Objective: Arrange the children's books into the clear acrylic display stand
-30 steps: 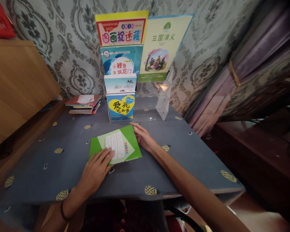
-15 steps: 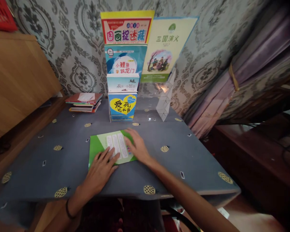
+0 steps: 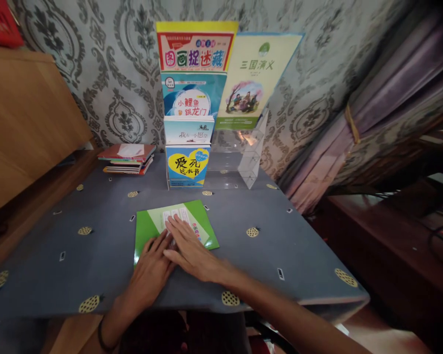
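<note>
A thin green book (image 3: 143,231) lies flat on the blue-grey tablecloth near the table's front, with white text panels on its upper face. My left hand (image 3: 151,265) rests on the book's lower left part, fingers stretched out. Across the middle of the book lies my right hand (image 3: 188,246), flat with its fingers extended, touching the left hand's fingers and covering part of the text. Neither hand grips anything.
Behind the book stands a clear acrylic rack (image 3: 251,169) holding several books, including a blue one with a yellow heart (image 3: 187,166) and a tall pale green one (image 3: 258,78). A book stack (image 3: 127,160) sits at the back left, beside a wooden cabinet (image 3: 29,118). A curtain (image 3: 328,152) hangs right.
My right hand has moved left and toward me, from the book's right edge to its middle beside my left hand. The left hand stays on the book.
</note>
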The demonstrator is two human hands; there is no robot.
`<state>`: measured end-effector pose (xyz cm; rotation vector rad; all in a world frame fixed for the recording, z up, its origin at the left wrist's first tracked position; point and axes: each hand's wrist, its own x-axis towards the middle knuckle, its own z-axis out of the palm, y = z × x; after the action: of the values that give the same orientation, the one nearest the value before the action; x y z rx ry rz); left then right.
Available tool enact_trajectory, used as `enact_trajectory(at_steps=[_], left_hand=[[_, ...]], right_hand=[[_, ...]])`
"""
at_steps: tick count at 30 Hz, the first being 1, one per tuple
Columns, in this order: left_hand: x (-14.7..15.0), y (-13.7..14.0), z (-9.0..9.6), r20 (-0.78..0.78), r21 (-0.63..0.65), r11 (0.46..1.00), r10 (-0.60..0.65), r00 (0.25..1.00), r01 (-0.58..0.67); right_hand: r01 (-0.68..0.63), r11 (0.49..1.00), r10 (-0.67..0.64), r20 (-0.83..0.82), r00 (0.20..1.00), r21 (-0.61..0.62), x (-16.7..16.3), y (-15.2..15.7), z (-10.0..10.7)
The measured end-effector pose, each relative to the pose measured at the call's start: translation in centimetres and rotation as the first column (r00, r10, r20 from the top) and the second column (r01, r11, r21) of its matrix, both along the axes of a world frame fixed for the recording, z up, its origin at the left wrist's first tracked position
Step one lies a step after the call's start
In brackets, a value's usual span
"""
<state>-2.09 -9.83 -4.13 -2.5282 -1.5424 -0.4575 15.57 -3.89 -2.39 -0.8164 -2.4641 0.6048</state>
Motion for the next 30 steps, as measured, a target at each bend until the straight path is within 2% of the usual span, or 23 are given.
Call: enact_trajectory(at_steps=[3, 5, 8, 13, 16, 19, 21, 23, 25, 27, 30], left_hand=[[0.1, -0.1, 0.1, -0.023, 0.014, 1.0, -0.005, 1.0, 0.005], [0.1, -0.2, 0.1, -0.02, 0.004, 1.0, -0.008, 1.0, 0.008], [0.1, -0.2, 0.0, 0.005, -0.023, 1.0, -0.001, 1.0, 0.001], [0.4, -0.3, -0.1, 0.055, -0.078, 0.997, -0.002, 0.998, 0.006], [0.3, -0.5, 0.2, 0.081, -0.096, 0.995, -0.019, 0.997, 0.026], [-1.0, -0.7, 0.5, 0.133, -0.116, 0.992, -0.036, 0.99, 0.051], [-2.7, -0.4, 0.8, 0.192, -0.132, 0.99, -0.02, 0.981, 0.046], [-4.9, 0.2, 1.0, 0.241, -0.158, 0.987, 0.031, 0.97, 0.008], [-7.3, 1.1, 1.1, 0.254, -0.208, 0.977, 0.094, 0.963, -0.041], [-9.3, 2.2, 1.3, 0.262, -0.274, 0.961, 0.122, 0.957, -0.048], [-11.1, 3.4, 1.3, 0.317, -0.349, 0.937, 0.092, 0.944, 0.026]], right_hand=[[0.068, 0.982, -0.094, 0.141, 0.986, 0.175, 1.6, -0.7, -1.0], [0.071, 0.969, -0.121, 0.201, 0.972, 0.238, 2.4, -0.9, -1.6], [0.055, 0.97, -0.111, 0.232, 0.966, 0.237, 3.2, -0.6, -1.9], [0.147, 0.956, -0.217, 0.272, 0.938, 0.255, 4.1, 0.0, -2.4], [0.125, 0.958, -0.205, 0.311, 0.928, 0.26, 4.7, 0.3, -3.1], [0.112, 0.962, -0.192, 0.326, 0.926, 0.249, 4.9, 0.3, -3.2], [0.096, 0.964, -0.176, 0.326, 0.929, 0.247, 4.3, 0.0, -2.5], [0.008, 0.971, -0.09, 0.336, 0.937, 0.238, 2.8, -0.7, -1.1], [-0.179, 0.963, 0.097, 0.361, 0.927, 0.201, 0.6, -1.5, 0.5], [-0.366, 0.918, 0.289, 0.374, 0.881, 0.151, -1.7, -2.2, 1.9], [-0.493, 0.863, 0.419, 0.386, 0.822, 0.111, -4.2, -2.7, 2.5]])
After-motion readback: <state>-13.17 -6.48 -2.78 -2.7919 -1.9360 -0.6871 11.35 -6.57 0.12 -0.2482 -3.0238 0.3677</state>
